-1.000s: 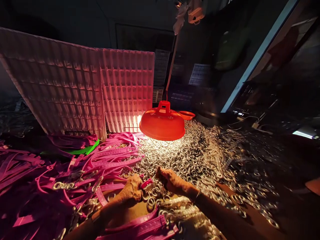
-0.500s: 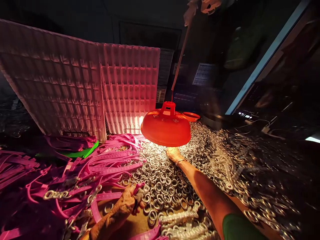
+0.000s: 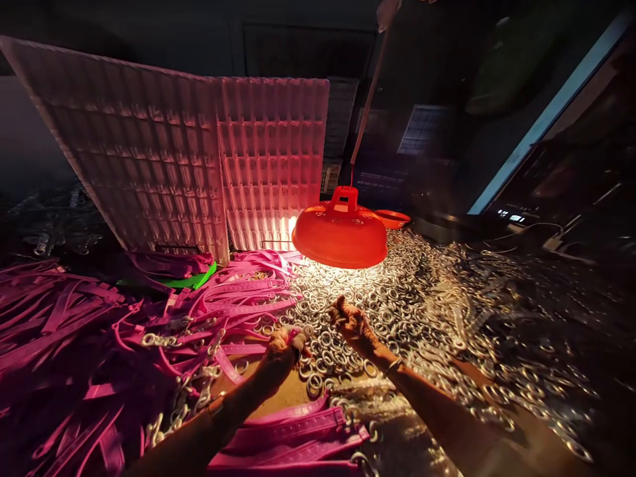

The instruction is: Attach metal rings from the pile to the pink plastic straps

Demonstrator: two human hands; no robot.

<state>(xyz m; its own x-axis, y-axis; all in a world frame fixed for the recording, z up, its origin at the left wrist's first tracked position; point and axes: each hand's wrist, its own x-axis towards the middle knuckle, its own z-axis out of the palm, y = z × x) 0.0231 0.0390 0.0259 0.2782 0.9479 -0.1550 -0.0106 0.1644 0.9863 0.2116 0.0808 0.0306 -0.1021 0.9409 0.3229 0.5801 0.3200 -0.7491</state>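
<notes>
Left hand [image 3: 282, 351]: closed on pink strap [image 3: 292, 334]; loose pinch could let it slip. Right hand [image 3: 354, 324]: fingers partly curled, grip unclear. Metal rings [image 3: 325, 358]: loose, between and beyond hands; brushing could scatter them. Red lampshade [image 3: 340, 235]: farther beyond; high reach might knock it.

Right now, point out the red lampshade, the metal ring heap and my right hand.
Red lampshade [image 3: 340, 237], head view: dome's front.
Metal ring heap [image 3: 402, 295], head view: its lit surface.
Right hand [image 3: 354, 326], head view: its middle.

Bare forearms [image 3: 432, 404], with a thin pale bangle [image 3: 394, 365] just above the right hand [image 3: 356, 326]
</notes>
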